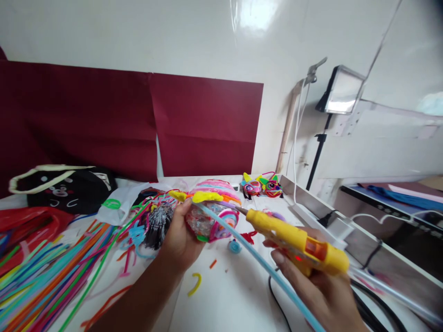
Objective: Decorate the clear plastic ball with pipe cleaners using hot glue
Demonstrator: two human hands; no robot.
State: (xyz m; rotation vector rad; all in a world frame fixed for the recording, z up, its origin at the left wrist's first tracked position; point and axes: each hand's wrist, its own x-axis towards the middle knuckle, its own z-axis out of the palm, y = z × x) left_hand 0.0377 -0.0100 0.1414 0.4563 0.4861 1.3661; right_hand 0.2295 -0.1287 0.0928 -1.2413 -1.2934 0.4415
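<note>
In my left hand [182,235] is a rounded craft piece [214,189] wound with pink, white and orange pipe cleaners, with yellow ear-like shapes [207,197] on top and a bare clear, greyish patch. A long light-blue pipe cleaner [258,258] runs from the piece down to the lower right, in front of my right hand. My right hand [318,286] is closed around a yellow hot glue gun [294,240]; a red light glows on it. The gun's nozzle points left, close to the craft piece; whether they touch is unclear.
Loose pipe cleaners [65,276] in many colours cover the left side. A black bag [69,189] and red plastic [31,226] lie behind them. Small finished-looking colourful pieces [262,185] stand at the back. A lamp [341,90] and cables [374,304] are at right.
</note>
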